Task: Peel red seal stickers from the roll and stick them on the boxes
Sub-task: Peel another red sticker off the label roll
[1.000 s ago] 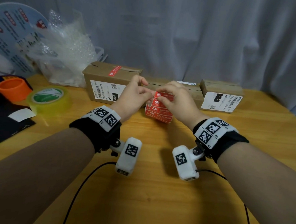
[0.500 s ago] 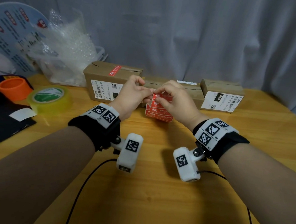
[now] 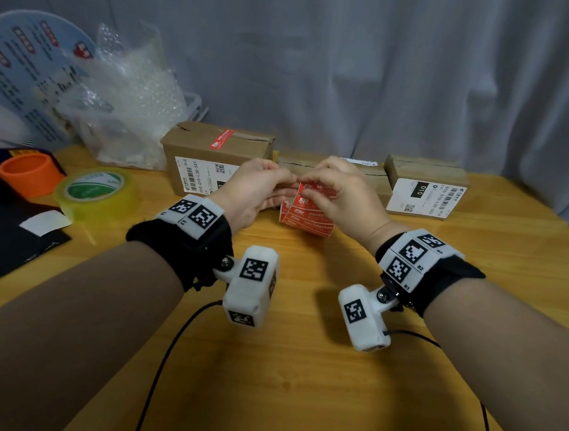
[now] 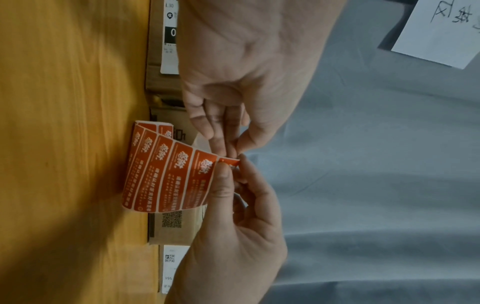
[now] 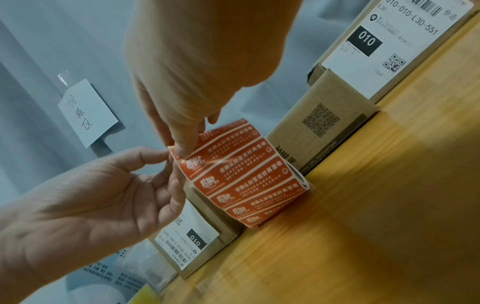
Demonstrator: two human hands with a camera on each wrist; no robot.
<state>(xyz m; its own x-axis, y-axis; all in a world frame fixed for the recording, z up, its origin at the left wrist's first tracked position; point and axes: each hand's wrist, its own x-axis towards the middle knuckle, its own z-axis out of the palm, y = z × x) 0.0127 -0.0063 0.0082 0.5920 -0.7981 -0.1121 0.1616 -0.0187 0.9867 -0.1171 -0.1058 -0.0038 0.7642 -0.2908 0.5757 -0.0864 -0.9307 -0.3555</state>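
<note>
A roll of red seal stickers (image 3: 306, 216) stands on the wooden table in front of the middle box (image 3: 375, 179), its loose strip (image 4: 168, 176) pulled upward. My right hand (image 3: 311, 191) grips the strip's top end, thumb on the topmost sticker (image 5: 207, 135). My left hand (image 3: 287, 181) pinches that sticker's corner (image 4: 231, 161) between thumb and forefinger. The left box (image 3: 213, 157) carries a red sticker (image 3: 222, 139) across its top seam. The right box (image 3: 424, 187) shows no sticker on top. The hands hide most of the middle box's top.
At the left stand a yellowish tape roll (image 3: 94, 190), an orange ring (image 3: 29, 173), a bin of bubble wrap (image 3: 126, 112) and a round printed fan (image 3: 25, 76). A black mat (image 3: 8, 241) lies front left. Camera cables (image 3: 168, 358) trail over the table. A grey curtain hangs behind.
Both hands have stayed at the strip's top end. The left fingertips have closed in on the sticker's corner, and the strip is held a touch higher.
</note>
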